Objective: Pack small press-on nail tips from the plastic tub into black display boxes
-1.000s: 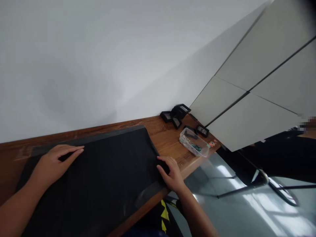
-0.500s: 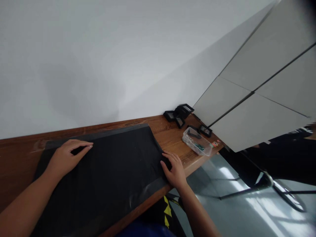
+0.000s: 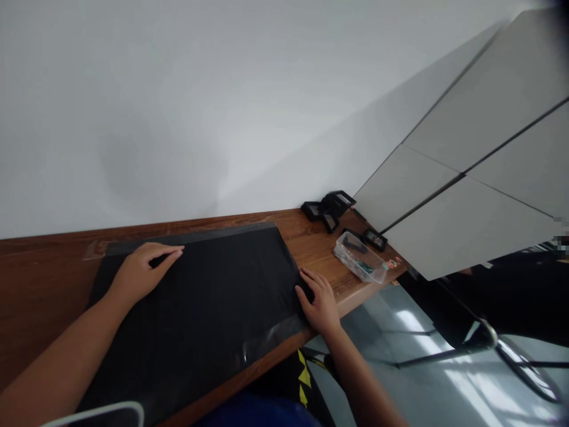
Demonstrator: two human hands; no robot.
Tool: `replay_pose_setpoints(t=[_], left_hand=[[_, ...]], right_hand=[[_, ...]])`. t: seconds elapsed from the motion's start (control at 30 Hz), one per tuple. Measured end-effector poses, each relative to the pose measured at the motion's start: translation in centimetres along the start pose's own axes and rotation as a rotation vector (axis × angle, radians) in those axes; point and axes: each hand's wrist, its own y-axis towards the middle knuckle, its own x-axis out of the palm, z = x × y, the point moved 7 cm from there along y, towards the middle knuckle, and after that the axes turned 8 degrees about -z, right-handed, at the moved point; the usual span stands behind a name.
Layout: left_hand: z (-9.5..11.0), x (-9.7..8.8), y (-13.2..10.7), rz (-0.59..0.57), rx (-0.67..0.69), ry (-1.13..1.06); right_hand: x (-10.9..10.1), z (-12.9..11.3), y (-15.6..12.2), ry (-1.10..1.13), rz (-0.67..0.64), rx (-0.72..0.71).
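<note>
A large black mat (image 3: 208, 302) lies flat on a brown wooden table (image 3: 44, 284). My left hand (image 3: 144, 270) rests palm down on the mat near its far left corner, fingers stretched out and held together. Over at the mat's right edge, my right hand (image 3: 320, 299) presses down with fingers spread, the fingertips touching the dark edge. Neither hand holds anything.
A clear plastic box (image 3: 360, 265) with small parts stands on the table's right end. Several small black frames (image 3: 329, 207) lie beyond it by the white wall. Grey panels (image 3: 466, 196) lean at the right. A chair frame (image 3: 489, 344) stands on the glossy floor.
The view has shifted, so mat and hands sit further right in the picture. Both hands keep their places on the mat.
</note>
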Motion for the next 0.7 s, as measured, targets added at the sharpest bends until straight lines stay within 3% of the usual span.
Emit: replay_pose_setpoints(t=[0.33, 0.57, 0.7], left_hand=[[2.2, 1.2, 0.6, -0.041, 0.126, -0.048], [1.4, 0.8, 0.5, -0.002, 0.064, -0.034], [0.7, 1.2, 0.6, -0.046, 0.006, -0.064]], right_hand=[[-0.3, 0.2, -0.4, -0.022, 0.074, 0.017], [-0.9, -0.2, 0.1, 0.037, 0.066, 0.038], [-2.2, -1.3, 0.1, 0.048, 0.136, 0.074]])
